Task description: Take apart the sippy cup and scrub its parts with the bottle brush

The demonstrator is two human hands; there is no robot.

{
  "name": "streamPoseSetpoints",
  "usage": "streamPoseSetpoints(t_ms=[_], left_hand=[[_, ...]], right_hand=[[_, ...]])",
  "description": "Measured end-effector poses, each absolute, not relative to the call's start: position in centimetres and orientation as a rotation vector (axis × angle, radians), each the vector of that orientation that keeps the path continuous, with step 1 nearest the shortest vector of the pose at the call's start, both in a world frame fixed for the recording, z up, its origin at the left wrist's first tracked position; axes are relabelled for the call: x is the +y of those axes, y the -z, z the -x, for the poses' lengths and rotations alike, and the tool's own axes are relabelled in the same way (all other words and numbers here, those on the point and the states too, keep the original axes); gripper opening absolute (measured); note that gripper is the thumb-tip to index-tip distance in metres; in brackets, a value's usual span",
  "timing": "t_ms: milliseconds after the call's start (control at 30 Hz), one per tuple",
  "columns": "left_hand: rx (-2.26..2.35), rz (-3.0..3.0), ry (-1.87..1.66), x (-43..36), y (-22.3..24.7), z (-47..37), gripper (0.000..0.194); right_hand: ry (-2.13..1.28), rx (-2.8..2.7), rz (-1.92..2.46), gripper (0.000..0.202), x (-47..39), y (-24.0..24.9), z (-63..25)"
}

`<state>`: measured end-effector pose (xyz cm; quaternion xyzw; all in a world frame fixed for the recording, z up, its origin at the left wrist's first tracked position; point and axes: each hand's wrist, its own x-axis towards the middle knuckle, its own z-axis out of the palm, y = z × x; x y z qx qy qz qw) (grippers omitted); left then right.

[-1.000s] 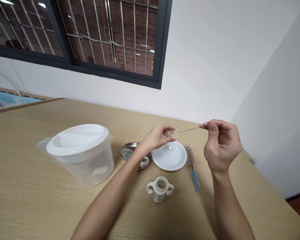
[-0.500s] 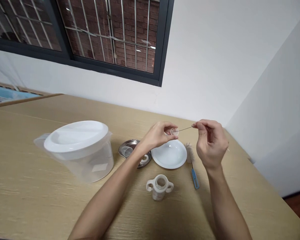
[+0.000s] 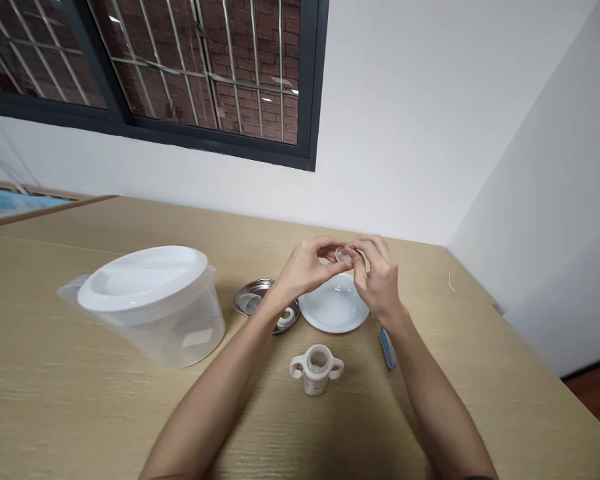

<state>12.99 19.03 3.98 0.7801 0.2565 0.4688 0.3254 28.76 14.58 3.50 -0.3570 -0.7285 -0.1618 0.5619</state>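
Note:
My left hand (image 3: 313,267) is closed on a small clear bottle nipple (image 3: 342,255), its round rim facing me above the white bowl (image 3: 330,320). Fingers of my right hand (image 3: 377,273) pinch together right at the nipple's edge; whatever they hold is hidden. Below the hands stands a baby bottle (image 3: 316,373) with two side handles, upright and uncapped. Partly behind my left wrist lies a round steel tray (image 3: 240,303) with a clear cap (image 3: 251,303) and a white ring (image 3: 286,319) on it. A bottle brush (image 3: 387,348) with a blue handle lies under my right wrist.
A large translucent pitcher (image 3: 180,337) with a white lid (image 3: 145,277) stands at the left. Off to the right, a thin pale stick (image 3: 451,283) lies on the wooden table (image 3: 80,400). A wall and a barred window (image 3: 215,73) close off the back.
My right hand has moved left and in against my left hand. The thin dark wire between its fingers and the nipple no longer shows. The pale stick is now uncovered.

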Motion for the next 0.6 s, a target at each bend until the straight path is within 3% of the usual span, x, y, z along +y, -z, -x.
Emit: streamPoseSetpoints(t_ms=[267,467,600], left_hand=[[0.896,-2.160,-1.016,20.4,-3.7,-11.9,0.037],[1.113,-2.329,-0.894,19.4,-4.5,-10.1,0.035],[1.365,-2.386,-0.605,20.6,-4.1,-7.4,0.034]], right_hand=[[0.468,-1.620,0.811,0.013,13.8,-3.7,-29.0],[0.349,-1.387,0.812,0.008,12.2,-5.4,-29.5],[0.353,-1.164,0.628,0.008,11.6,-7.2,-30.5]])
